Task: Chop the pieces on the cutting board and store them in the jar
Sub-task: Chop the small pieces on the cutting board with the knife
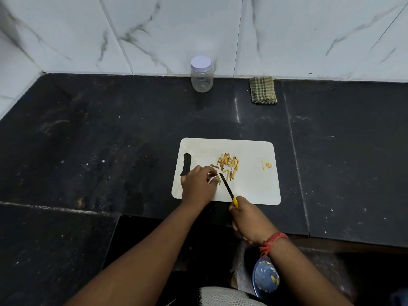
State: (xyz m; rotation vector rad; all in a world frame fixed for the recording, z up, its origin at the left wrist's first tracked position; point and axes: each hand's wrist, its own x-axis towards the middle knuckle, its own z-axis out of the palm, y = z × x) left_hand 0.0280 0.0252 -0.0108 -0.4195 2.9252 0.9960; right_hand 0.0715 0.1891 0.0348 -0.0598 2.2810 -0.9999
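Note:
A white cutting board lies on the black counter. A heap of thin yellow-brown strips rests near its middle, and a small scrap sits by its right edge. My left hand presses on the board's left part, fingertips pinching one strip. My right hand grips a yellow-handled knife whose dark blade tip touches the board right beside that strip. A clear empty jar with a lilac lid stands shut at the back against the wall.
A folded green checked cloth lies at the back, right of the jar. Below the counter's front edge, a blue plate holds peel scraps. White marble tiles form the wall behind.

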